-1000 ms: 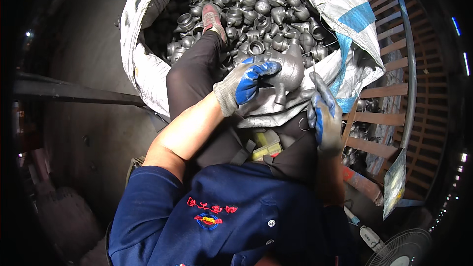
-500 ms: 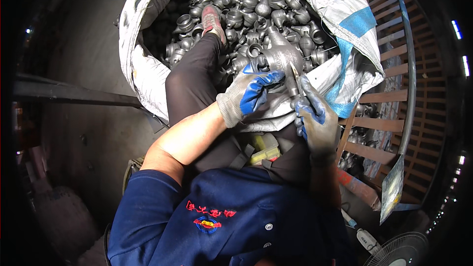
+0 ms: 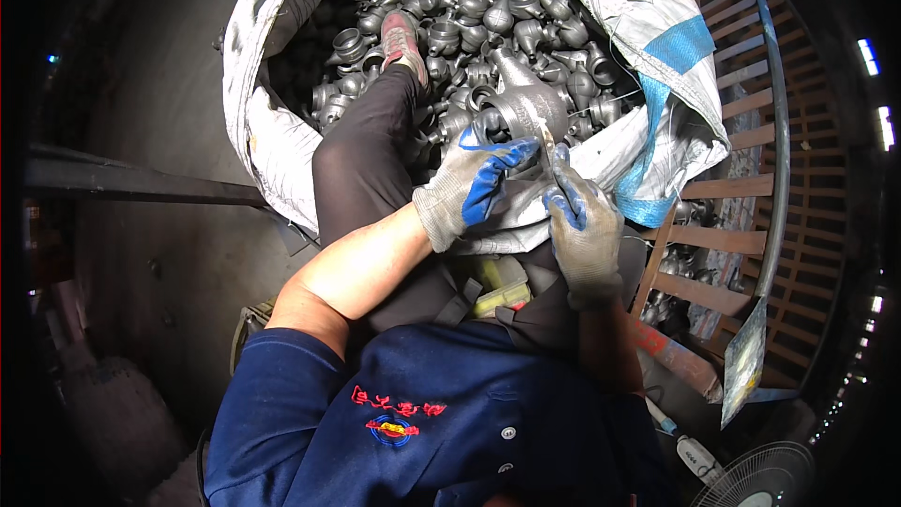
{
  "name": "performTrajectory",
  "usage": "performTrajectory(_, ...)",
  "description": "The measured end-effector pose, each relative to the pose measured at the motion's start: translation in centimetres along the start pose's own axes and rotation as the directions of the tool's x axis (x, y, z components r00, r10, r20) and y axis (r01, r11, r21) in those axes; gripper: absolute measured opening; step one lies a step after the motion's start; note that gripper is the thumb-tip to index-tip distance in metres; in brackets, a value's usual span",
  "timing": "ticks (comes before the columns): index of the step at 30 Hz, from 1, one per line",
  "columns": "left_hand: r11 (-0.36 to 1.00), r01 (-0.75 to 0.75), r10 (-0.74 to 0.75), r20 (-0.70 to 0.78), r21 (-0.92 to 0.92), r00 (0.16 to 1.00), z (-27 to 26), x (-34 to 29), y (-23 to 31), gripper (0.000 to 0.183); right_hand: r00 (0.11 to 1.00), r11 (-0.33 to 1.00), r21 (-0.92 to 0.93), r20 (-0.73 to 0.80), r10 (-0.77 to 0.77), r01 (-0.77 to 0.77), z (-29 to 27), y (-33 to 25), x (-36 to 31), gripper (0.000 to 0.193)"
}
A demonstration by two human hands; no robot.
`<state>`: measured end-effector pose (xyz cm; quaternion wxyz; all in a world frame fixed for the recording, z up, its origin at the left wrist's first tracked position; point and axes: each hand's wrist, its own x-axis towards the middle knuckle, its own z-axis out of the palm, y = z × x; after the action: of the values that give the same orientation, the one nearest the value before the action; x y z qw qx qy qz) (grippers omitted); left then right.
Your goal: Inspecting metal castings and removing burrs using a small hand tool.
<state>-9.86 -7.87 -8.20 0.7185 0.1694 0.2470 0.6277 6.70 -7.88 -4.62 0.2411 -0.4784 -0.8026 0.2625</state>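
Note:
A grey metal casting (image 3: pixel 533 105), bulbous with a tapering neck and a round open collar, is held up over the sack's near edge. My left hand (image 3: pixel 469 178), in a grey glove with blue-coated fingers, grips it at the collar side, thumb pointing toward the right hand. In my gloved right hand (image 3: pixel 584 235), closed with the thumb extended, is a thin flat tool (image 3: pixel 545 139) whose tip lies against the casting's near side. Its exact kind cannot be made out. The casting's near underside is hidden by the gloves.
A white woven bulk sack (image 3: pixel 272 145) with blue straps holds many similar grey castings (image 3: pixel 441 38). My shoe (image 3: pixel 401 42) rests among them. A slatted metal crate (image 3: pixel 741 190) stands at right, a fan (image 3: pixel 774 474) at lower right. A dark bar (image 3: pixel 141 178) runs along the left.
My right hand has shifted left with the thin tool, closer to the left hand. The casting has turned and moved slightly left, showing more of its open collar.

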Motion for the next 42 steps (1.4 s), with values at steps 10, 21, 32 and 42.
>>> performTrajectory(10, 0.997, -0.021, 0.020, 0.022, 0.068, 1.000, 0.9, -0.3, 0.5, 0.033, 0.996, 0.947, 0.321, -0.074, 0.051, -0.025, -0.1, 1.8, -0.7, 0.037)
performTrajectory(21, 0.980, -0.028, 0.042, -0.069, 0.195, 0.997, -0.4, 0.4, -0.3, 0.030, 0.992, 0.884, 0.459, -0.039, 0.122, -0.091, 0.3, 2.3, -0.7, 0.036)
performTrajectory(32, 0.991, 0.032, -0.016, -0.121, 0.131, 0.992, 1.0, -0.3, 0.4, 0.026, 0.858, 0.492, 0.728, 0.264, 0.441, -0.477, -1.7, 0.0, -1.1, 0.048)
performTrajectory(42, 0.130, -0.470, 0.266, 0.426, 0.873, 0.865, -3.4, 0.2, -0.4, 0.020, 0.878, 0.494, 0.755, 0.222, 0.425, -0.431, -1.2, -0.4, -1.6, 0.043)
